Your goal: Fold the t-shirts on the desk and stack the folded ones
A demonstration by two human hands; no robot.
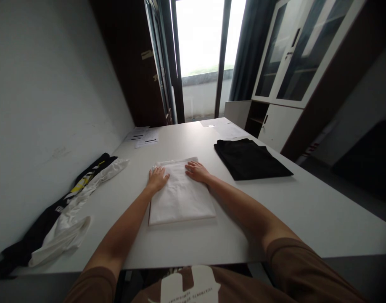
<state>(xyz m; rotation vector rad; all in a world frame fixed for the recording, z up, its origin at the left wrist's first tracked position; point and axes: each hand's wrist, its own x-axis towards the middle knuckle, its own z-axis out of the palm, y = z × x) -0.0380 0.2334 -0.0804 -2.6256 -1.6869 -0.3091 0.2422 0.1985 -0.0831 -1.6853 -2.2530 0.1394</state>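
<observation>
A white folded garment [183,200] lies flat as a rectangle on the white table [256,223] in front of me. My left hand [158,180] rests flat on its far left part, fingers spread. On the far right part lies my right hand [196,170], palm down with its fingers stretched out. Neither hand grips the cloth. What kind of garment it is cannot be made out from the folds.
To the right is a folded black cloth [251,159]. Crumpled white clothing [70,219] and black clothing with yellow marks [44,223] lie along the left wall. Papers [147,138] lie at the far left, more papers [226,128] at the far right. A cabinet [281,122] stands beyond.
</observation>
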